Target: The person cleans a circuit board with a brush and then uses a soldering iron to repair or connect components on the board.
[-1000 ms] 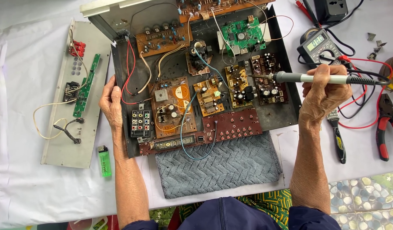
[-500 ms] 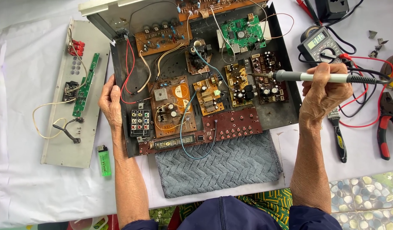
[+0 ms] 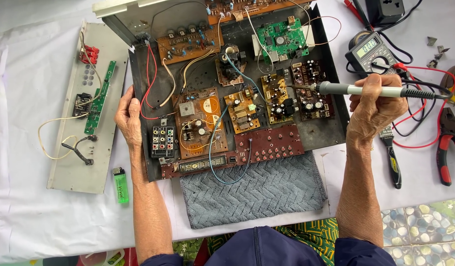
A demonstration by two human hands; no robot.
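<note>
A person is looking down at an opened black metal chassis (image 3: 336, 133) full of circuit boards and coloured wires, lying on a white cloth (image 3: 35, 216). The right hand (image 3: 377, 106) is gripping a soldering iron (image 3: 358, 90), fingers wrapped around its handle, holding it level with the tip hovering over a brown circuit board (image 3: 278, 98) near the chassis's right side. The left hand (image 3: 128, 116) is resting on the chassis's left edge, fingers loosely curled against it. A multimeter (image 3: 369, 50) is sitting just beyond the right hand. A grey towel (image 3: 254, 192) is lying under the chassis's near edge, a green lighter (image 3: 120, 185) to its left, red pliers (image 3: 447, 145) far right.
</note>
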